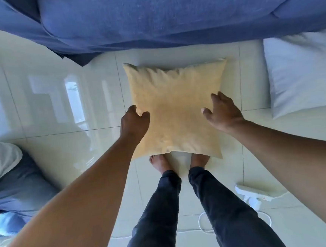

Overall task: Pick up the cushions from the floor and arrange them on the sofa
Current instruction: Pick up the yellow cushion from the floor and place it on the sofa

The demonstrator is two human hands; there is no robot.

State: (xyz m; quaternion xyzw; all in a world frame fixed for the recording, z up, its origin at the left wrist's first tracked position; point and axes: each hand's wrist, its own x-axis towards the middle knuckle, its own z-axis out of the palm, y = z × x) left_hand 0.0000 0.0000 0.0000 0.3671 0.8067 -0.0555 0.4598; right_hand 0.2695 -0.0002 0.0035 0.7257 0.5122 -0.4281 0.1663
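A square yellow cushion (174, 110) is in front of me, above the glossy tiled floor, and it hides my toes. My left hand (133, 124) grips its left edge with curled fingers. My right hand (221, 114) presses on its right edge, thumb on top and fingers wrapped around the side. The blue sofa (158, 15) stretches across the top of the view, just beyond the cushion. A white pillow (301, 73) lies on the floor to the right, close to the sofa's front.
A blue and white cushion or bedding pile (11, 176) sits on the floor at the left. A white power strip (257, 195) with a looped cable (202, 226) lies behind my right foot. A loose corner of the sofa's blue cover (77, 58) hangs onto the floor.
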